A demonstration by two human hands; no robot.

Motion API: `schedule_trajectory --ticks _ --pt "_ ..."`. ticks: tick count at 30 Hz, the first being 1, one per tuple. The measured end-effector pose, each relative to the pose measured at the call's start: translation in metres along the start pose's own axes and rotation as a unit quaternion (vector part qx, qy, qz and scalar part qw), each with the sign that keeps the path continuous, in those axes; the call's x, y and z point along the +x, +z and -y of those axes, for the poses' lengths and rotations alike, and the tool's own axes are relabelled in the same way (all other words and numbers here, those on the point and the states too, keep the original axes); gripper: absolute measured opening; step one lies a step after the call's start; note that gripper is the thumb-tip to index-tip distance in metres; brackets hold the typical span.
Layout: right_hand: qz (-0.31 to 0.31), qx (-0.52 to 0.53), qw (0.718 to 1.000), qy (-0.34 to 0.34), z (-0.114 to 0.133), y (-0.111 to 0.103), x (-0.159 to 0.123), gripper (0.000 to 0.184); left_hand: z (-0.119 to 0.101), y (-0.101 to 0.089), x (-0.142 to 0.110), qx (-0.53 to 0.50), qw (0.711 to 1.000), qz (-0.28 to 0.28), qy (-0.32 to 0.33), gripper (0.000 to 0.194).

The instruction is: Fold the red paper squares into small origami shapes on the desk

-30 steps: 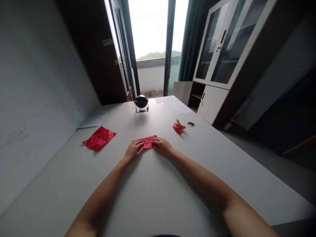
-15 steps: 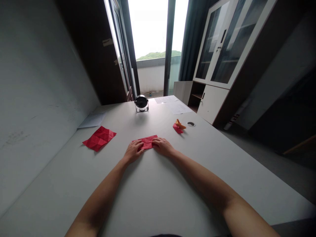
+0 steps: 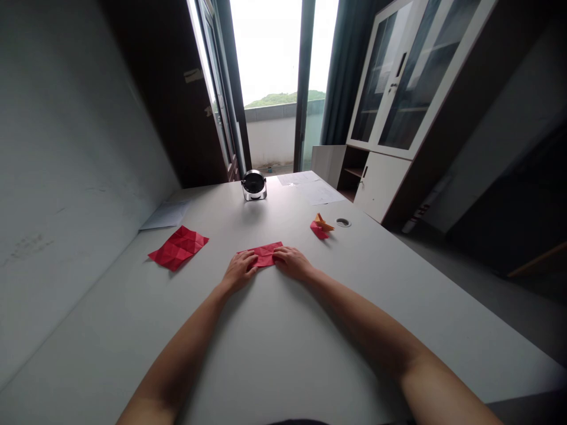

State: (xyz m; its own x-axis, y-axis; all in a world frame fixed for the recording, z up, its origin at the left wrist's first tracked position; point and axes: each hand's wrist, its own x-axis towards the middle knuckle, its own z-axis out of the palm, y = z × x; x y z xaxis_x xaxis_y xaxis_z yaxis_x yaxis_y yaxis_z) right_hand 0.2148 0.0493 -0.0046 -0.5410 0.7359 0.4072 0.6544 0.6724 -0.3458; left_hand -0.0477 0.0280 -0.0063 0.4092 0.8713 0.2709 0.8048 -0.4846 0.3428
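Observation:
A red sheet of origami paper (image 3: 264, 254), folded into a narrow strip with creases across it, lies on the table in front of me. My left hand (image 3: 240, 269) has its bent fingers on the strip's left end, gripping it against the tabletop. At the other end, my right hand (image 3: 292, 262) holds the paper the same way, fingers curled over the edge. Both hands cover parts of the strip, and the thumbs are hard to make out. Off to the left rests a second red origami sheet (image 3: 178, 248), spread out and marked with a grid of creases.
A small orange and red folded paper figure (image 3: 321, 226) stands right of my hands, beside a round cable hole (image 3: 342, 222). Farther back are a round black device on a metal stand (image 3: 254, 185) and printed papers (image 3: 321, 193). More papers (image 3: 163, 215) lie by the left wall.
Almost nothing differs. The lower edge of the red strip sits very slightly higher between my hands, which keep their places on it.

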Motion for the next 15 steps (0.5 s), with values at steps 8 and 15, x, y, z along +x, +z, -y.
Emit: schedule_trajectory --ticks 8,15 --pt "0.003 -0.001 1.000 0.003 -0.0010 0.0006 0.0001 0.024 0.0003 0.0005 -0.0001 -0.002 1.000 -0.002 -0.001 0.040" --pt "0.006 -0.004 1.000 0.002 0.0011 -0.0010 0.0000 0.024 0.0023 0.0025 0.0002 -0.002 1.000 -0.002 0.004 0.041"
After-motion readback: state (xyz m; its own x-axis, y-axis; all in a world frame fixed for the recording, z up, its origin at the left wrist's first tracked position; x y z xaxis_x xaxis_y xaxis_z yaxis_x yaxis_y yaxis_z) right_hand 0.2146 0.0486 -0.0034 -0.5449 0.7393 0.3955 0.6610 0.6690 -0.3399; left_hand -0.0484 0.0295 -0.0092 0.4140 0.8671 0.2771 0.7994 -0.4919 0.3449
